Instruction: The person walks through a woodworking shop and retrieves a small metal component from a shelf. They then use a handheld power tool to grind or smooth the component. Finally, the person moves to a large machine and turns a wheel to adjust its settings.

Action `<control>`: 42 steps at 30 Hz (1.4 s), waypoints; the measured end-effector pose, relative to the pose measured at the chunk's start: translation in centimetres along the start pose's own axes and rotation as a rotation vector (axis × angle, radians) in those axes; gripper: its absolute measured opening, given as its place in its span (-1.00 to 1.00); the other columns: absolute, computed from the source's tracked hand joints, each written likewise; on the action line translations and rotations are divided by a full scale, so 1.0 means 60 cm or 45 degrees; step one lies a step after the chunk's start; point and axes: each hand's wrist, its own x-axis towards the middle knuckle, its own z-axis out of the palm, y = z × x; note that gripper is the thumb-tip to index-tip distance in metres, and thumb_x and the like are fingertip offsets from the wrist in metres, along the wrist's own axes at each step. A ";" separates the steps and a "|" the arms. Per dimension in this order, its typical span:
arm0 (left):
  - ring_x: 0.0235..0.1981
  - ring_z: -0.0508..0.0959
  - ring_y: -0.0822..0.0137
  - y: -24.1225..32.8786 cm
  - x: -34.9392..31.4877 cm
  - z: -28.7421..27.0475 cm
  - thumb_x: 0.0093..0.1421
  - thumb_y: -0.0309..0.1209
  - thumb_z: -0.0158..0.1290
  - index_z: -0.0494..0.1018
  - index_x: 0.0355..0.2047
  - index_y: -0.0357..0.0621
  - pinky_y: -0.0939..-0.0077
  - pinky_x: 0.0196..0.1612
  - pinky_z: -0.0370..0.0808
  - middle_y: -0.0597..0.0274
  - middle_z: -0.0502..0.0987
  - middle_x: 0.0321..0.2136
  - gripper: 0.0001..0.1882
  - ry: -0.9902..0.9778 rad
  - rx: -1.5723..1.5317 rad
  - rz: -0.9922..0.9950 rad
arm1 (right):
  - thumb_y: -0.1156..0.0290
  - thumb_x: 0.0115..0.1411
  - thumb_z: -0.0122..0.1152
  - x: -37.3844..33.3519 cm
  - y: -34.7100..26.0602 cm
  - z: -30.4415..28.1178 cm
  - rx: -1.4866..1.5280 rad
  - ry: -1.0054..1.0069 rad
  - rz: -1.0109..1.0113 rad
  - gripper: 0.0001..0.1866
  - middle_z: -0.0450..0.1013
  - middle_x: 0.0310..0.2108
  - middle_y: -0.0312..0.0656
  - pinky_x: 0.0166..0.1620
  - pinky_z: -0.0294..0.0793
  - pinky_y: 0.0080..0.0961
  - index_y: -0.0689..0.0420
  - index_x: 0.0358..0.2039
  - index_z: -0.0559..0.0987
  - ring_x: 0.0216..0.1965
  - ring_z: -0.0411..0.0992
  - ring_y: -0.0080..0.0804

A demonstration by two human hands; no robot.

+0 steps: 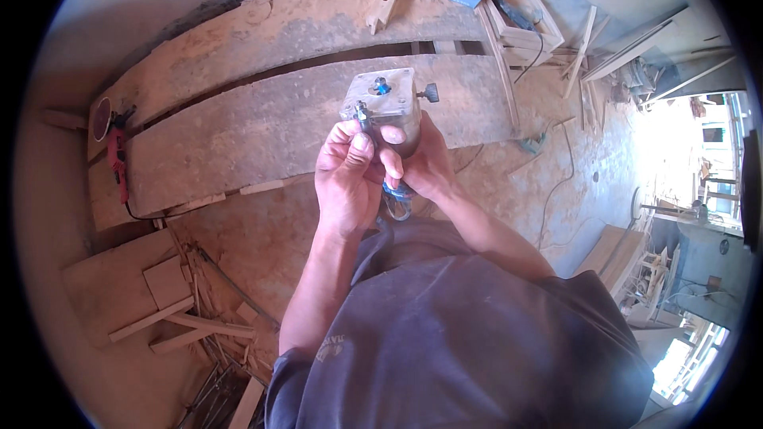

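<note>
I hold a small hand router [387, 103] upside down in front of my chest, its square clear base and blue-tipped bit facing up. My right hand [425, 163] is wrapped around the router's grey body from the right. My left hand [350, 171] grips its left side, thumb and fingers pinching a small metal part near the base corner. A black knob sticks out on the base's right side. A blue loop of cord hangs below my hands.
Two long dusty wooden planks [262, 123] lie on the floor ahead. A red power tool [118, 160] with a cord rests at their left end. Wood offcuts [171, 314] lie lower left; a wooden frame [520, 20] and slats top right.
</note>
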 end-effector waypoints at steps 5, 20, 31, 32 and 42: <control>-0.52 0.59 0.21 0.000 0.004 0.001 0.39 -0.43 -0.07 0.36 -0.12 -0.15 0.42 -0.48 0.52 -0.17 0.58 -0.24 -0.88 -0.029 0.016 0.022 | 0.26 0.44 -0.33 0.001 -0.005 0.009 0.070 -0.021 -0.020 -0.73 0.39 -0.26 0.05 -0.64 0.47 -0.16 0.17 -0.04 0.23 -0.60 0.43 -0.12; -0.53 0.60 0.19 -0.005 0.011 0.004 0.39 -0.44 -0.07 0.36 -0.11 -0.14 0.40 -0.50 0.53 -0.16 0.58 -0.26 -0.89 -0.024 0.006 0.032 | 0.41 0.38 -0.06 0.002 -0.010 0.005 -0.034 -0.040 -0.117 -0.78 0.40 -0.31 -0.02 -0.64 0.46 -0.32 0.20 -0.04 0.23 -0.59 0.46 -0.26; -0.52 0.60 0.21 -0.011 0.012 0.007 0.39 -0.43 -0.07 0.35 -0.12 -0.18 0.41 -0.50 0.54 -0.11 0.59 -0.27 -0.88 -0.030 0.051 0.038 | 0.20 0.46 -0.30 0.005 -0.001 0.000 -0.134 -0.011 -0.111 -0.72 0.38 -0.34 -0.04 -0.67 0.38 -0.29 0.13 -0.02 0.22 -0.67 0.37 -0.26; -0.52 0.60 0.21 -0.011 0.011 0.007 0.39 -0.43 -0.07 0.35 -0.12 -0.19 0.41 -0.50 0.54 -0.10 0.59 -0.27 -0.88 -0.028 0.047 0.038 | 0.20 0.45 -0.29 0.003 -0.002 0.002 -0.323 0.010 -0.153 -0.72 0.38 -0.35 -0.04 -0.67 0.38 -0.29 0.14 -0.02 0.22 -0.67 0.37 -0.26; -0.55 0.54 0.22 -0.019 0.007 0.002 0.41 -0.39 -0.12 0.37 -0.18 -0.26 0.39 -0.48 0.50 -0.10 0.58 -0.27 -0.82 0.050 0.047 0.033 | 0.21 0.45 -0.31 0.011 0.011 -0.013 0.601 -0.132 0.019 -0.70 0.39 -0.29 -0.05 -0.68 0.41 -0.32 0.16 -0.04 0.28 -0.63 0.39 -0.26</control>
